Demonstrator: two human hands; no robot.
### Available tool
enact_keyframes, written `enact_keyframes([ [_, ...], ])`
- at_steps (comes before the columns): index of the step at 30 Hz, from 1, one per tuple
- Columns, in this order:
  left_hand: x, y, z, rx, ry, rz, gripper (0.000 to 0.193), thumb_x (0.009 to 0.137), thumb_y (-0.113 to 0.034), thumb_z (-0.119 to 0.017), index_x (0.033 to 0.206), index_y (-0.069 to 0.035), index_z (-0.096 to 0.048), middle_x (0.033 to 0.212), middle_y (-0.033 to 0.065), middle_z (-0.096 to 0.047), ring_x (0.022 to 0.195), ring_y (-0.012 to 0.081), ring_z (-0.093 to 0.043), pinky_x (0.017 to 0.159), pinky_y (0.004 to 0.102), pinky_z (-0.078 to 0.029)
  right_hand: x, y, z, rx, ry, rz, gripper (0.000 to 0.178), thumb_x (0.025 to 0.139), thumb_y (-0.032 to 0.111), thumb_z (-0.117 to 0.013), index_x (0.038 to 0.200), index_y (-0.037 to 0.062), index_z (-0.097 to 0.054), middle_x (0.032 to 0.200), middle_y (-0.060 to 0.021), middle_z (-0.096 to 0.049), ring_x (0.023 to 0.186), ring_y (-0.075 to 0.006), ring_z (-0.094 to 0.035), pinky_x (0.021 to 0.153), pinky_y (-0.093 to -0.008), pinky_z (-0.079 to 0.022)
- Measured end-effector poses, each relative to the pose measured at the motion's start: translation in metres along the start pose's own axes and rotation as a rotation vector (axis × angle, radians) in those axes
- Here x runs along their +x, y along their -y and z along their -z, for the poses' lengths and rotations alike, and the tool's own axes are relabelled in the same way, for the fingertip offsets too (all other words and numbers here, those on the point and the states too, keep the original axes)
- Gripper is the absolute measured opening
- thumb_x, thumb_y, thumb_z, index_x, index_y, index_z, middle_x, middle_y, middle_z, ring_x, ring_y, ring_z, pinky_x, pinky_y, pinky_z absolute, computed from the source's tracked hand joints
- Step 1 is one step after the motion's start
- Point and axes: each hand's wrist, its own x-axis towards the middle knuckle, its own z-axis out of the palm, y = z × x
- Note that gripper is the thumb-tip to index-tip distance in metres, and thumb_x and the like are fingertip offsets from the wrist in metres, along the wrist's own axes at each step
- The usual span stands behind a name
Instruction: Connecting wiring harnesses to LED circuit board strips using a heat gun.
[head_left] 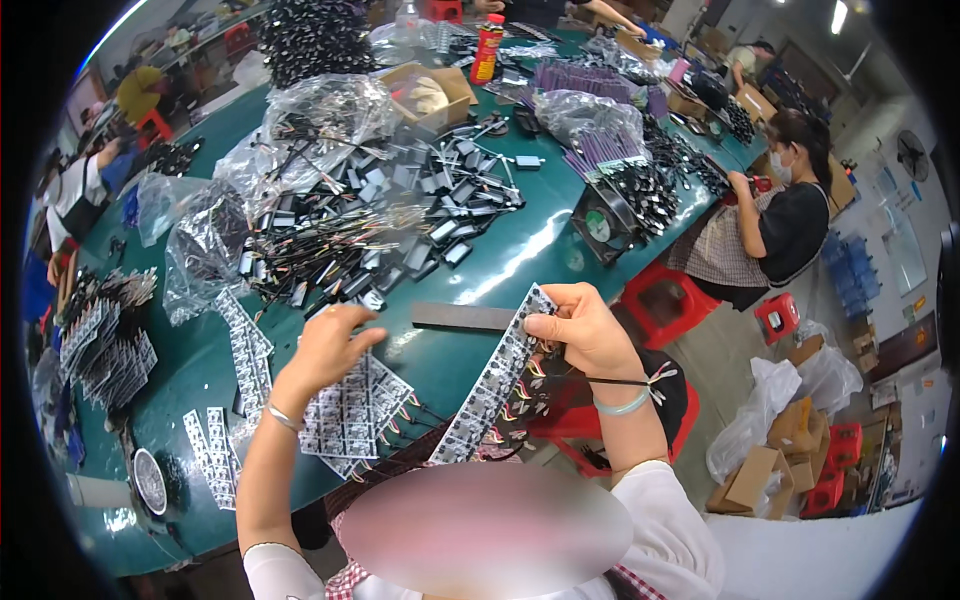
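My right hand (588, 335) grips the upper end of a long strip of circuit boards (490, 375), thumb on its face. The strip slants down toward me, and short coloured wires hang along its right side. A black cable with bare coloured ends (650, 381) crosses my right wrist. Over the table my left hand (335, 345) hovers with thumb and fingers apart, nothing visible in it. It is close to the near edge of a heap of small black-and-grey wired parts (400, 225). Below it lies a fan of circuit board strips (350, 415) with wires attached.
A dark flat bar (460, 317) lies on the green table (540, 215) beyond the strip. Plastic bags (330, 115), an open carton (430, 95) and a red bottle (487, 50) stand farther back. A masked person (775, 200) sits at right near red stools (668, 300).
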Motion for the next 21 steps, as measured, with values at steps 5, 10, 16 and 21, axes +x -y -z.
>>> enact_keyframes([
  [5, -0.021, -0.088, 0.056, -0.848, 0.474, 0.142, 0.029, 0.1, -0.028, -0.056, 0.105, -0.001, -0.067, 0.076, 0.0048, -0.064, 0.068, 0.0095, -0.061, 0.059, 0.027, -0.048, 0.039, 0.002, -0.05, -0.087, 0.026, -0.078, 0.018, 0.086, 0.005, -0.071, 0.098, -0.0063, -0.064, 0.08, -0.0058, -0.067, 0.063, -0.0098, -0.062, 0.055, -0.0244, -0.051],
  [10, -0.032, -0.096, 0.081, -1.03, 0.307, 0.138, 0.034, 0.099, -0.031, -0.058, 0.084, 0.0, -0.061, 0.062, 0.0012, -0.057, 0.056, 0.0072, -0.056, 0.05, 0.0237, -0.043, 0.067, -0.008, -0.056, -0.112, 0.08, -0.066, 0.015, 0.088, 0.005, -0.068, 0.098, -0.0049, -0.063, 0.079, -0.0076, -0.067, 0.064, -0.0112, -0.062, 0.056, -0.0249, -0.05],
  [16, -0.066, -0.076, 0.1, -0.756, -0.033, 0.164, 0.031, 0.089, -0.022, -0.069, 0.075, 0.003, -0.061, 0.056, 0.0027, -0.051, 0.051, 0.0086, -0.043, 0.048, 0.0304, -0.035, 0.091, -0.016, -0.117, 0.024, 0.257, -0.107, 0.036, 0.081, -0.005, -0.061, 0.117, -0.0079, -0.054, 0.102, -0.0176, -0.068, 0.082, -0.0184, -0.07, 0.07, -0.0295, -0.06],
  [21, -0.088, -0.044, 0.137, -0.886, -0.207, 0.334, 0.025, 0.091, -0.022, -0.071, 0.085, 0.003, -0.068, 0.069, -0.0057, -0.054, 0.062, 0.0013, -0.043, 0.052, 0.0213, -0.033, 0.094, -0.029, -0.124, -0.042, 0.483, -0.166, 0.068, 0.077, 0.0, -0.071, 0.137, -0.0065, -0.04, 0.106, -0.0242, -0.066, 0.095, -0.0332, -0.07, 0.081, -0.045, -0.06],
])
